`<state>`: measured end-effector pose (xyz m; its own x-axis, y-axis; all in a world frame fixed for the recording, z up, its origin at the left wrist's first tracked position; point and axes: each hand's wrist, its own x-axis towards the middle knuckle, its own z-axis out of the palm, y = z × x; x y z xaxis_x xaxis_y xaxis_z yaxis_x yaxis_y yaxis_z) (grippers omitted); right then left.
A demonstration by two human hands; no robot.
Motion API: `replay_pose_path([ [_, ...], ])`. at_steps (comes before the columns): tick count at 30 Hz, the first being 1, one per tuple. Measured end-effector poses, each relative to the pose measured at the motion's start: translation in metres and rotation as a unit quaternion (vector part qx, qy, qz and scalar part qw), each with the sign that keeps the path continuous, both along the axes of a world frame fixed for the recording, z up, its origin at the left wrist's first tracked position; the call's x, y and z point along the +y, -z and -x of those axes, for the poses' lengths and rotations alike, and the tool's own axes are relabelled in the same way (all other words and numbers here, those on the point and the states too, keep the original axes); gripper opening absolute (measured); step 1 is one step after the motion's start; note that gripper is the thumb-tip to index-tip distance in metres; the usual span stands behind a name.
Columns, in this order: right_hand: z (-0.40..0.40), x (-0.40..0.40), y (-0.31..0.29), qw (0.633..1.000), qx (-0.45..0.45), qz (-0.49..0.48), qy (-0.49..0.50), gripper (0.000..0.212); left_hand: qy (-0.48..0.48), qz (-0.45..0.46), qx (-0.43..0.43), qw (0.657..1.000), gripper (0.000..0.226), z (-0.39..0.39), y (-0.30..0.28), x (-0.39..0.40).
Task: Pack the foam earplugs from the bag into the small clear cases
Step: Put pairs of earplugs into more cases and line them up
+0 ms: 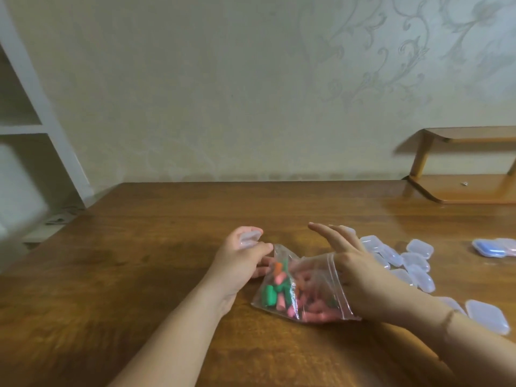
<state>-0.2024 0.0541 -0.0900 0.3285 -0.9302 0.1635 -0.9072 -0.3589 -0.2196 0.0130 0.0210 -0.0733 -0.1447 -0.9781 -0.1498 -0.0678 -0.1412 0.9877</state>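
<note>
Tabletop [145, 247]: brown wood, glossy, its far edge against a pale patterned wall [195, 93].
White shelving [25, 127]: stands off the tabletop's far left corner, blurred.
Wooden shelf unit [463, 188]: sits at the far right corner of the tabletop, two tiers; a small item on its lower tier, too small to identify.
Bag [304, 289]: clear zip bag, lying near the middle of the tabletop toward the near edge, mouth facing right.
Foam earplugs [275, 291]: inside the bag; mostly pink, some green and orange. None seen outside it.
Right hand [354, 263]: reaches into the bag's mouth, zip strip across the knuckles. Thumb and one finger extend straight toward the far edge above the bag; the remaining fingers are inside, and whether they hold an earplug cannot be told.
Left hand [245, 255]: at the bag's left end, fingertips touching the bag's corner, fingers curled around one small clear case [249, 238].
Loose clear cases [416, 261]: a cluster right of the bag, several overlapping, lids closed; two more near the right forearm toward the near edge.
Filled cases [494, 247]: two at the right edge, apart from the cluster, one with blue content, one pinkish.
</note>
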Motion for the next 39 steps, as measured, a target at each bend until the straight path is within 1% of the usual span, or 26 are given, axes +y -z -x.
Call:
replay_pose_path([
  [2,-0.006,0.001,-0.002,1.0,0.004,-0.002,0.017,0.017,0.001,-0.02,0.019,1.0,0.02,0.001,-0.002,0.001],
  [3,-0.008,0.003,-0.004,1.0,0.008,-0.007,0.021,0.017,0.0,-0.03,0.031,0.999,0.02,0.001,-0.003,0.001],
  [5,-0.009,0.004,-0.007,0.999,0.041,-0.012,0.011,0.019,-0.008,-0.038,0.043,0.998,0.027,0.0,-0.004,0.0],
  [7,-0.007,0.003,-0.007,0.998,0.063,-0.027,0.004,0.025,-0.01,-0.035,0.04,0.999,0.031,0.001,-0.004,0.0],
  [8,-0.006,0.003,-0.007,0.998,0.046,-0.033,-0.001,0.025,-0.011,-0.031,0.041,0.999,0.031,0.001,-0.004,0.0],
  [10,-0.006,0.005,-0.009,0.999,-0.037,-0.024,-0.015,0.026,-0.015,-0.023,0.041,0.999,0.028,0.001,-0.003,0.0],
  [11,-0.006,0.006,-0.01,0.998,-0.063,-0.021,-0.022,0.028,-0.015,-0.022,0.042,0.999,0.027,0.001,-0.003,0.0],
  [12,-0.005,0.007,-0.009,0.997,-0.064,-0.022,-0.028,0.033,-0.015,-0.023,0.046,0.999,0.027,0.001,-0.003,0.0],
  [15,-0.004,0.008,-0.011,0.998,0.011,-0.047,-0.036,0.039,-0.017,-0.022,0.05,0.998,0.029,0.002,-0.002,0.001],
  [17,-0.006,0.009,-0.014,0.998,0.006,-0.052,-0.045,0.033,-0.015,-0.022,0.041,0.999,0.03,0.002,-0.001,0.001],
  [18,-0.005,0.008,-0.012,0.998,-0.005,-0.036,-0.048,0.027,-0.015,-0.022,0.039,0.999,0.03,0.002,-0.001,0.001],
  [21,0.0,0.003,0.0,0.998,0.005,0.038,-0.05,0.016,-0.023,-0.02,0.04,0.999,0.031,0.003,-0.001,0.001],
  [23,0.004,0.003,-0.001,0.997,-0.024,0.048,-0.046,0.016,-0.033,-0.001,0.046,0.998,0.032,0.003,-0.002,0.001],
  [24,0.005,0.006,-0.006,0.997,-0.056,0.035,-0.045,0.023,-0.039,0.02,0.045,0.998,0.032,0.003,-0.002,0.001],
  [26,0.009,0.013,-0.019,0.988,-0.148,0.011,-0.034,0.043,-0.045,0.062,0.041,0.996,0.033,0.004,-0.003,0.003],
  [27,0.013,0.015,-0.021,0.987,-0.159,0.01,-0.027,0.047,-0.043,0.077,0.047,0.995,0.032,0.004,-0.004,0.004],
  [28,0.017,0.017,-0.023,0.991,-0.127,0.019,-0.023,0.047,-0.036,0.086,0.057,0.994,0.032,0.005,-0.004,0.005],
  [29,0.021,0.018,-0.027,0.996,-0.083,0.029,-0.022,0.042,-0.026,0.092,0.07,0.993,0.032,0.006,-0.005,0.008],
  [30,0.025,0.022,-0.031,0.998,-0.047,0.027,-0.025,0.032,-0.015,0.097,0.084,0.992,0.034,0.007,-0.007,0.01],
  [31,0.028,0.026,-0.04,0.999,-0.028,0.02,-0.024,0.023,-0.003,0.104,0.097,0.99,0.038,0.008,-0.007,0.012],
  [32,0.032,0.031,-0.05,0.999,-0.031,0.019,-0.018,0.019,0.008,0.113,0.107,0.988,0.041,0.01,-0.007,0.014],
  [34,0.037,0.04,-0.07,0.997,-0.061,0.047,0.017,0.021,0.033,0.131,0.119,0.984,0.046,0.013,-0.008,0.019],
  [35,0.037,0.044,-0.076,0.992,-0.097,0.068,0.033,0.021,0.049,0.135,0.124,0.982,0.047,0.015,-0.008,0.022],
  [36,0.035,0.047,-0.079,0.983,-0.148,0.095,0.042,0.021,0.065,0.138,0.127,0.98,0.048,0.017,-0.007,0.025],
  [38,0.021,0.053,-0.08,0.954,-0.257,0.146,0.045,0.018,0.093,0.147,0.112,0.978,0.048,0.022,-0.005,0.031],
  [39,0.011,0.056,-0.078,0.943,-0.288,0.165,0.037,0.016,0.105,0.154,0.098,0.978,0.047,0.024,-0.004,0.034],
])
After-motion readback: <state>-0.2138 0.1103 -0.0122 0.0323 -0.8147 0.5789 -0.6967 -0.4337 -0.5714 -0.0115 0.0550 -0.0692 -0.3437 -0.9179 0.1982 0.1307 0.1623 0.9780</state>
